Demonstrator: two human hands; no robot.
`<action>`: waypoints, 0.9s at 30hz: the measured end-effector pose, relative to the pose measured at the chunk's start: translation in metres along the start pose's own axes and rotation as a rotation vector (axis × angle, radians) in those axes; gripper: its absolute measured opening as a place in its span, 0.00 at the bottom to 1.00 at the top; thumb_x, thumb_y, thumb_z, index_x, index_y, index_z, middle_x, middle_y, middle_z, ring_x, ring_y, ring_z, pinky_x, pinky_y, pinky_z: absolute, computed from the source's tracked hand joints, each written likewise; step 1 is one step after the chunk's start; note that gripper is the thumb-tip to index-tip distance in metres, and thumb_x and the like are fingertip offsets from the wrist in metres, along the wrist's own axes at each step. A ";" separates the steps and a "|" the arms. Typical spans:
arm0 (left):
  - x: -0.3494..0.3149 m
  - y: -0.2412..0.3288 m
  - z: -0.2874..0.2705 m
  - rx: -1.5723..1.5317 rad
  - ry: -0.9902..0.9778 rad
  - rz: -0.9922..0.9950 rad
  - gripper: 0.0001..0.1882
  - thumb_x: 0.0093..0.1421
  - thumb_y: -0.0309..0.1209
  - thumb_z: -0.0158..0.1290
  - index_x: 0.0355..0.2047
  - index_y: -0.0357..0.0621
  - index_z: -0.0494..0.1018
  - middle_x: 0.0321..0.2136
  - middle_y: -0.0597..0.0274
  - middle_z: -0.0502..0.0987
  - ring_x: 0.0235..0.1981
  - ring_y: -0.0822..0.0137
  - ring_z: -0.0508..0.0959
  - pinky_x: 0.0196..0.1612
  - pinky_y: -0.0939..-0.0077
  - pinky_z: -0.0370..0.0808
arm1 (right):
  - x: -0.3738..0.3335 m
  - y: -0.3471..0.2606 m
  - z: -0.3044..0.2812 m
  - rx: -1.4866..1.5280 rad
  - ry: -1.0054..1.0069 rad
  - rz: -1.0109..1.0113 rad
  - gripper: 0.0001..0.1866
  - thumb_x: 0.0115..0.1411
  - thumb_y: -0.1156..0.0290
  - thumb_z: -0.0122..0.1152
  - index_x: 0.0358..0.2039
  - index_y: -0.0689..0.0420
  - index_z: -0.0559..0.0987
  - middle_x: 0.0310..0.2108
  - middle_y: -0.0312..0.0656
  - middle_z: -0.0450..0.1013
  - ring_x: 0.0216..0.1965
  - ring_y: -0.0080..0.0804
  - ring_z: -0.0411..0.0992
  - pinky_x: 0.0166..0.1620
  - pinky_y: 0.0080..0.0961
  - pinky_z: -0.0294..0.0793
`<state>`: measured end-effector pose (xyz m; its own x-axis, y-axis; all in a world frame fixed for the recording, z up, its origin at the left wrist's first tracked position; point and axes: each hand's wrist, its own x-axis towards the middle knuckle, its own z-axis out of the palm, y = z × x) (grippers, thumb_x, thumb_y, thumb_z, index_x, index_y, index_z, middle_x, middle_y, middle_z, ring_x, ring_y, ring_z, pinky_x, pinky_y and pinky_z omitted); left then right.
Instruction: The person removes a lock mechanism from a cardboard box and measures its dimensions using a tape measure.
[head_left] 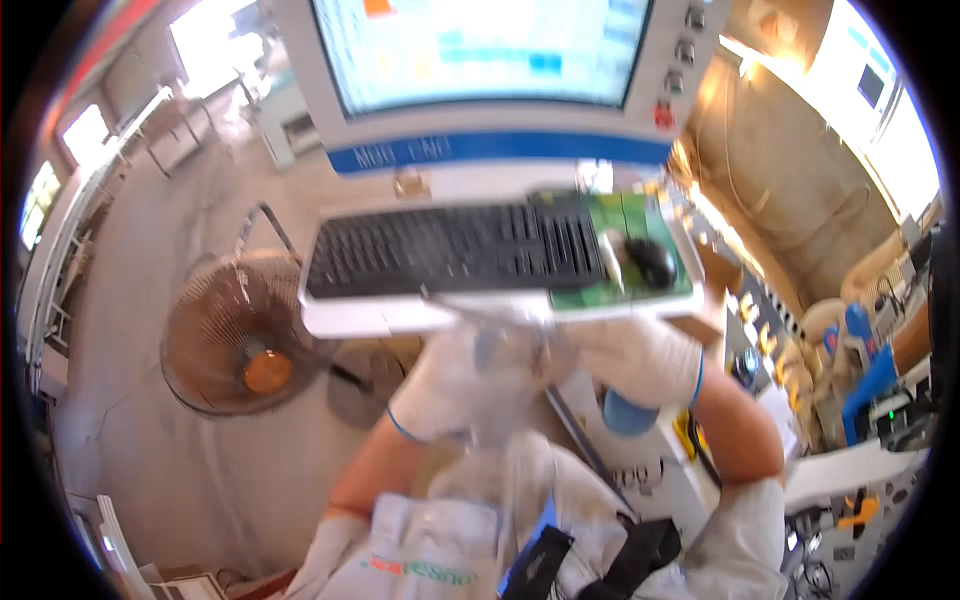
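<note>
left hand (447, 380) blurred, object (505, 375) beside it too smeared to identify, monitor (490, 60) cut off by top edge

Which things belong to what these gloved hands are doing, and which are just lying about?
Seemingly part of it:
- left hand and right hand, in white gloves
- blurred greyish thing between them, too smeared to identify

Apparently just nearby:
- keyboard
- black mouse
- lit screen
- fan on the left

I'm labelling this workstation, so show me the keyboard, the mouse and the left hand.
Keyboard (445, 246): head view, on the middle of its keys.
Mouse (654, 263): head view, on its black top.
Left hand (448, 383): head view, on its gloved middle.
</note>
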<state>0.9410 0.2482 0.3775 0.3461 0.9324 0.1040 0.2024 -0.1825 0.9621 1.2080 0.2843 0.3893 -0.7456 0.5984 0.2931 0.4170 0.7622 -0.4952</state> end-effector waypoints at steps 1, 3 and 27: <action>-0.002 0.003 0.001 0.003 0.003 -0.010 0.24 0.54 0.26 0.65 0.53 0.37 0.78 0.43 0.65 0.83 0.46 0.72 0.81 0.54 0.72 0.78 | 0.002 -0.014 -0.008 0.090 -0.083 0.148 0.19 0.67 0.75 0.56 0.56 0.64 0.81 0.37 0.49 0.82 0.36 0.42 0.82 0.43 0.37 0.83; -0.003 0.003 0.001 0.000 0.009 -0.038 0.25 0.54 0.27 0.66 0.54 0.37 0.77 0.45 0.64 0.82 0.47 0.74 0.79 0.55 0.74 0.77 | 0.010 -0.028 -0.017 0.169 -0.170 0.282 0.21 0.67 0.75 0.55 0.60 0.65 0.79 0.33 0.44 0.82 0.32 0.31 0.82 0.39 0.31 0.84; -0.045 -0.023 0.010 -0.350 0.079 -0.118 0.27 0.54 0.28 0.65 0.55 0.35 0.76 0.43 0.62 0.80 0.42 0.73 0.79 0.48 0.74 0.79 | 0.008 -0.041 -0.008 0.193 -0.309 0.326 0.24 0.68 0.70 0.52 0.62 0.64 0.79 0.37 0.53 0.83 0.35 0.40 0.84 0.45 0.34 0.84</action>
<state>0.9302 0.2073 0.3484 0.2645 0.9644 -0.0070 -0.0928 0.0327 0.9951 1.1886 0.2599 0.4184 -0.7237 0.6749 -0.1441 0.5722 0.4700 -0.6721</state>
